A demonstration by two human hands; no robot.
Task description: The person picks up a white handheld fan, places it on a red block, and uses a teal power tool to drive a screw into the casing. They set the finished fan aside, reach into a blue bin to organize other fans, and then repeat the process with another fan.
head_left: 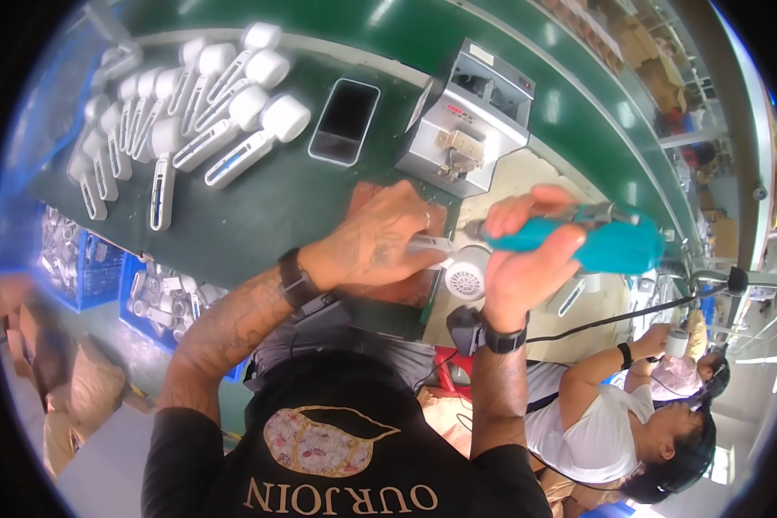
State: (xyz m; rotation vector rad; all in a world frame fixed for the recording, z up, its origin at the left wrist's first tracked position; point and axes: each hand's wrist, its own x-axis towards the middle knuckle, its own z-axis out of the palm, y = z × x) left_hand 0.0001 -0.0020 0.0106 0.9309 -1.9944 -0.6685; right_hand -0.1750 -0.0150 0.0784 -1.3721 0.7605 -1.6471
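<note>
My left hand (380,237) is closed round the handle of a white handheld device with a round grilled head (466,274), pressing it down over a reddish-brown mat (393,293). The grille faces up, and my fingers hide much of the handle. My right hand (533,250) grips a teal electric screwdriver (617,243) lying nearly level. Its tip points left, close by the device; whether it touches a screw cannot be made out. Many similar white devices (224,112) with round heads and slotted handles lie in rows at the far left of the table.
A phone (345,121) lies beyond my left hand, beside a grey metal machine (470,121). Another white handle piece (571,295) lies right of my right hand, near a black cable (613,324). Blue crates (104,272) hold parts at left. Co-workers (596,414) sit at right.
</note>
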